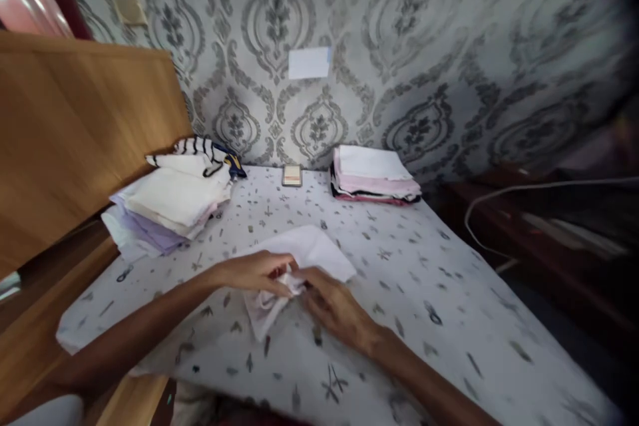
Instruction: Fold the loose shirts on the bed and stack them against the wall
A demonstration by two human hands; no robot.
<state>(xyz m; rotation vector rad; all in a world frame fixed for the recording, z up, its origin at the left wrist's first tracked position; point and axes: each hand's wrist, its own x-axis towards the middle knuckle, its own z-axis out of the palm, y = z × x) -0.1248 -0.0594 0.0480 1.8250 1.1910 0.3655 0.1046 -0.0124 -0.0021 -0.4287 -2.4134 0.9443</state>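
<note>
A white cloth (314, 249) lies partly spread on the patterned bedsheet in front of me, its near part bunched up. My left hand (262, 271) grips the bunched part from the left, with thumb and fingers closed around a fold. From the right, my right hand (332, 303) pinches the same gathered part, its fingertips close to those of the left. One corner of the cloth hangs toward me below the hands. What kind of garment or cloth it is cannot be made out.
Folded clothes (170, 196) lie in a loose pile at the left, beside a wooden headboard (90, 140). A neater folded stack (374, 176) stands at the back right. Between them, a small box (292, 175) sits by the wall. A white cable (549, 184) runs along the right.
</note>
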